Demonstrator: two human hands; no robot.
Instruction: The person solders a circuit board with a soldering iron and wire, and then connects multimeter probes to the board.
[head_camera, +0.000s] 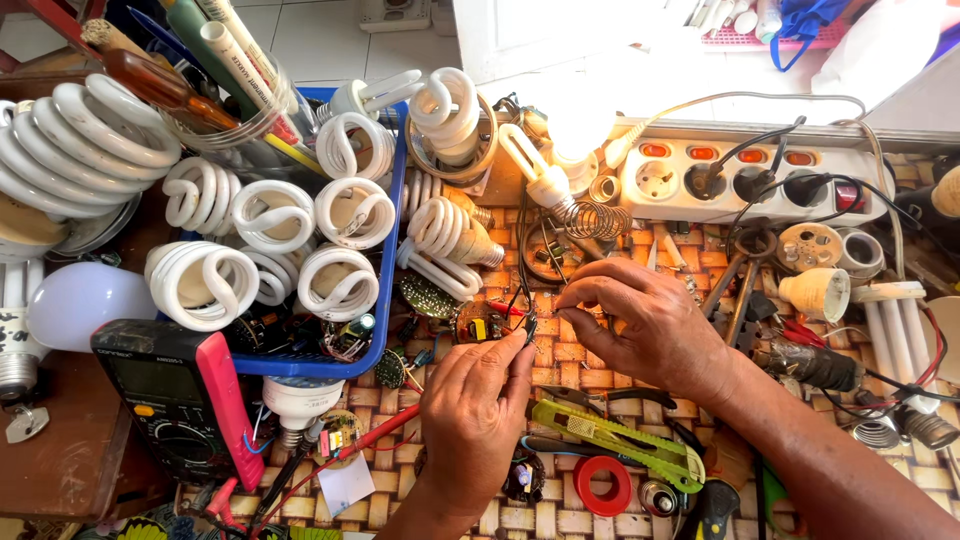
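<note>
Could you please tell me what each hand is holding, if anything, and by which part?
Both the left hand and the right hand pinch thin dark wires by their ends, beside a small round circuit board.

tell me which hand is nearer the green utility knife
Left. The left hand sits just left of the green utility knife, almost touching its tip. The right hand is above it, farther up the mat.

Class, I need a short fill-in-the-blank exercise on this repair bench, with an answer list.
1. The spiral lamps lie in a ____ tray.
2. Both hands, the left hand and the right hand, meet over a small round ____.
3. The utility knife near the wrists has a ____ body.
4. The roll of tape is ____.

Missing words: blue; circuit board; green; red
</note>
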